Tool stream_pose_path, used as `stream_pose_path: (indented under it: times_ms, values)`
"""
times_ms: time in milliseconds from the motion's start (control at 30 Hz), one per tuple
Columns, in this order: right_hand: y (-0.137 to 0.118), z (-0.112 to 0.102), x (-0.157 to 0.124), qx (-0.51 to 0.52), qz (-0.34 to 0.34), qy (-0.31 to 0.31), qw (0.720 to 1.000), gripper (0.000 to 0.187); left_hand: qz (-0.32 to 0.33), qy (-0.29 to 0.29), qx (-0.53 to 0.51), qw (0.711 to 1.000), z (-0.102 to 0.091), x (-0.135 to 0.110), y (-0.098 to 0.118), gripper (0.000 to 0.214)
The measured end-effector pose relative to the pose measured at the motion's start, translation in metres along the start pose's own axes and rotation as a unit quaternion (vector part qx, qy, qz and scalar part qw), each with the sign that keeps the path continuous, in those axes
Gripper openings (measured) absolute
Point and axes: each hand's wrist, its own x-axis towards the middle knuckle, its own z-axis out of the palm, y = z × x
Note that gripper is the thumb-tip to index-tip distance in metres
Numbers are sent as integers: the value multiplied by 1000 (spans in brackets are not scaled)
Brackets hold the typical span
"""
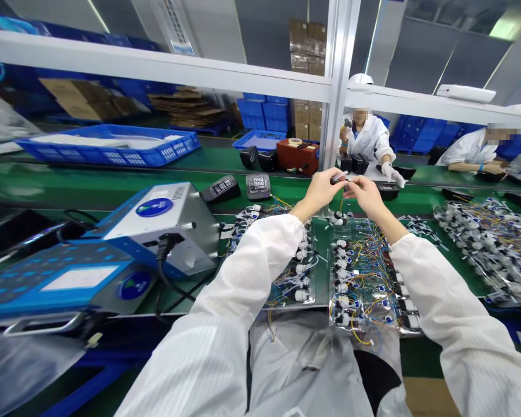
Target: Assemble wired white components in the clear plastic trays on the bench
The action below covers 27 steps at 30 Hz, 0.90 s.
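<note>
Above the clear wiring tray point(289, 305), a small dark part point(336, 180) is pinched between left hand point(318, 192) and right hand point(364, 194) (a snagged yellow wire point(341, 204) could be torn loose).

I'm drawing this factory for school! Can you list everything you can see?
Green conveyor belt: 1, green, across the view.
Machines: 2, blue and silver, left of the hands.
Display meters: 2, grey and black, on the belt ahead of the hands.
Trays of wired parts: 3, clear with white parts and coloured wires, below and right of the hands.
Plastic crates: many, blue, beyond the belt.
Cardboard boxes: a stack, brown, far back.
Case: 1, reddish-brown, on the far belt.
Co-workers: 2, white coats, far side.
Small black part: 1, black, between the hands.
Left hand: 1, bare, pinching it.
Right hand: 1, bare, pinching it.
Sleeves: 2, white, bottom.
</note>
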Motion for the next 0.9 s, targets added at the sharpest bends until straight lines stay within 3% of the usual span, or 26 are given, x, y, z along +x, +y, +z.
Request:
stream_pose_path:
  times_ms: [133, 367, 533, 633, 800, 900]
  values:
    - [-13, 5, 8, -14, 8, -31, 999, 36, 3, 3, 1, 1000, -10, 3, 0, 7]
    - [-28, 12, 24, -6, -114, 6, 993, 39, 5, 128, -24, 991, -12, 9, 5, 19]
    - [-32, 25, 38, 54, -78, -36, 995, 39, 1, 155, -50, 987, -15, 24, 4, 27]
    - [-29, 28, 48, 58, -98, -20, 993, 36, 2, 140, -57, 989, -22, 30, -2, 27]
    - [-15, 28, 57, -89, -159, 5, 983, 22, -36, 114, -31, 992, -32, 16, -14, 24]
    - [-1, 35, 53, -88, -87, -10, 992, 17, -58, 73, 9, 996, -32, -2, -20, 20]
